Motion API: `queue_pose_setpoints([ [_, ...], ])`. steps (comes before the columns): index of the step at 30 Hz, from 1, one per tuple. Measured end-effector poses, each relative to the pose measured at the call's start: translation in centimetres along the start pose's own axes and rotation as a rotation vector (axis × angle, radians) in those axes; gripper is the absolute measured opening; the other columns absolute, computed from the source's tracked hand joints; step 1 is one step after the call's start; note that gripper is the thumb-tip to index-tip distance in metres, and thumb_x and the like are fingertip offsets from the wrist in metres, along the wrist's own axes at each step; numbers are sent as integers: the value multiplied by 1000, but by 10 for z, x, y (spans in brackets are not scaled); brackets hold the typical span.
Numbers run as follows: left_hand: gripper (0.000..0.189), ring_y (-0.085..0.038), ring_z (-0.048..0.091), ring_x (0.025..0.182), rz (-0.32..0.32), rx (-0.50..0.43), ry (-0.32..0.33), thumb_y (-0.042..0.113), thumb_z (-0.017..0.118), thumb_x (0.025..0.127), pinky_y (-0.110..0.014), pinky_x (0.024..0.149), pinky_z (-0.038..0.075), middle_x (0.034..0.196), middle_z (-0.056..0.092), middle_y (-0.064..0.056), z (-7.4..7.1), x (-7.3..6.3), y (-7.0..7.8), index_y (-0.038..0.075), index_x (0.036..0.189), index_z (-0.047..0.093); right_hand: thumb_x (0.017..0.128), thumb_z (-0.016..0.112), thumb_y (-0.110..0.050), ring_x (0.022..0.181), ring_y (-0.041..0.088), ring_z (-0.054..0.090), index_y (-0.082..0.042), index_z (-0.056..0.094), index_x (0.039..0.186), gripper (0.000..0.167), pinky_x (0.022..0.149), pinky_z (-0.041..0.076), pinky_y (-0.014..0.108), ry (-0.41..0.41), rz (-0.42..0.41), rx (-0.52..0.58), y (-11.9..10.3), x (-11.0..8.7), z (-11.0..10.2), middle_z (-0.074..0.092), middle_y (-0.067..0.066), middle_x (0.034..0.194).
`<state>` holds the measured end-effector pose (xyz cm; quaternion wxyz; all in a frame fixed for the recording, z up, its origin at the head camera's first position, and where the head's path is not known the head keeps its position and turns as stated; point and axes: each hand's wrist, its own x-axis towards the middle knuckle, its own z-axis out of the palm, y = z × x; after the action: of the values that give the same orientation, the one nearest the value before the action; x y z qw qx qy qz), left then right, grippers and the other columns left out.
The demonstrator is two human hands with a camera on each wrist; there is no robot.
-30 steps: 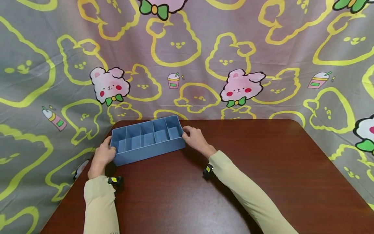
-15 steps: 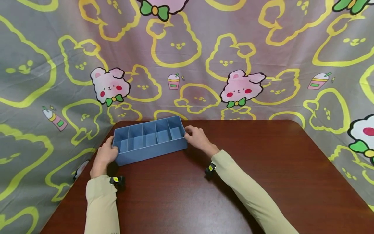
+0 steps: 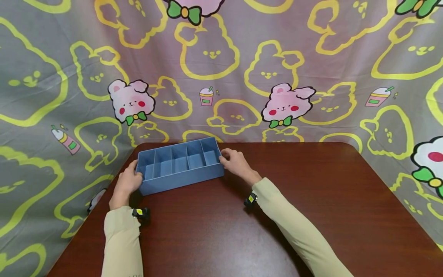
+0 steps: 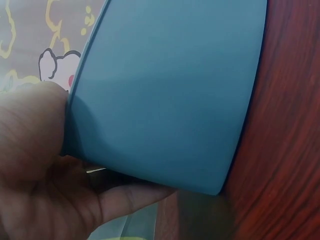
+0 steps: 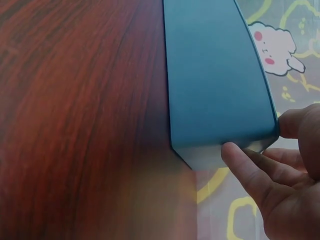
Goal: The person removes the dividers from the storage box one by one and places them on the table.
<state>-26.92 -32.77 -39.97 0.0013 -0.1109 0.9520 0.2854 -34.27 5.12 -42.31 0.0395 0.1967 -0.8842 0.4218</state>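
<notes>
A blue divided storage box (image 3: pixel 183 180) with several compartments in a row stands at the back left of the table, set at a slant. Nothing shows inside its compartments. My left hand (image 3: pixel 125 184) grips the box's left end, the thumb at the front corner of the rim. In the left wrist view the fingers (image 4: pixel 132 199) lie along the end wall. My right hand (image 3: pixel 238 165) holds the opposite end; in the right wrist view its thumb is at the rim and a fingertip (image 5: pixel 231 151) presses the end wall. The box's long front wall (image 5: pixel 215 75) sits close along the tabletop.
The dark red-brown wooden table (image 3: pixel 311 200) reaches back to a grey curtain (image 3: pixel 235 38) with yellow outlines and cartoon rabbits. The curtain also runs along the left and right sides. Small black cameras (image 3: pixel 142 214) are strapped at both wrists.
The box has slid slightly to the right along the table, both hands moving with it. Their hold on its two ends looks the same.
</notes>
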Motion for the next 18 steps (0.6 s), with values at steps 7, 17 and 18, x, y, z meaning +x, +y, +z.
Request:
queue_pose_setpoints([
  [7,64,-55,26,138,-5,-1,-4,12,30,96,-65,110,27,153,27,-34,3,0,4,2,157,13,95,58,-21,69,13,69,-3,62,127,36,70,57,31,-8,6,-17,1,-1,-4,72,13,112],
  [17,63,-55,30,136,25,-6,4,13,32,96,-65,109,29,151,31,-34,6,2,7,2,156,16,94,58,-18,66,12,68,-3,63,125,35,69,57,31,-1,20,0,5,-2,-9,72,12,110],
  [18,63,-55,30,136,27,-8,5,13,32,96,-64,109,29,151,31,-34,6,2,7,2,156,16,94,58,-18,66,12,68,-3,63,125,35,69,57,30,-3,23,0,5,-2,-10,72,12,110],
])
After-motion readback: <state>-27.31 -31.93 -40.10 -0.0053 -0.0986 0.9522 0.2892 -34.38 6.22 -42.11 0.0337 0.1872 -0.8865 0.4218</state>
